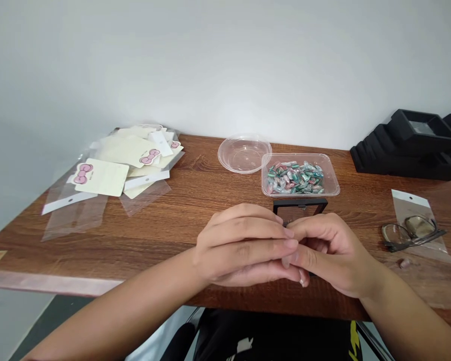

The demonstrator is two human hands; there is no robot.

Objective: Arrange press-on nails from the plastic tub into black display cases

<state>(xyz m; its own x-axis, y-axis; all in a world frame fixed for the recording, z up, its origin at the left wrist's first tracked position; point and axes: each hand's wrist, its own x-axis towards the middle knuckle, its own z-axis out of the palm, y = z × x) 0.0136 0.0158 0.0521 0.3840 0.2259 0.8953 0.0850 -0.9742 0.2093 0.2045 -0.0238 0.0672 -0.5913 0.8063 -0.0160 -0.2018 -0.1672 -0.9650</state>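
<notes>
Near the table's front edge my left hand (248, 245) and my right hand (332, 253) meet, fingertips touching. The left fingers are pressed together and curved over the meeting point. My right thumb and index finger are pinched; whatever is between the fingertips is hidden or too small to name. Just behind the hands lies a black-framed case (300, 202) with a clear window, partly covered by them. Beyond it, a clear rectangular tub (332, 185) holds many shiny green, pink and pale pieces (295, 176).
Behind stands a round clear dish (244, 154). Cream cards (107, 178) with pink bows and clear bags (75, 215) pile up at left. At right are stacked black cases (402, 143), eyeglasses (408, 234) on a clear bag (411, 200), and a small pinkish piece (404, 262).
</notes>
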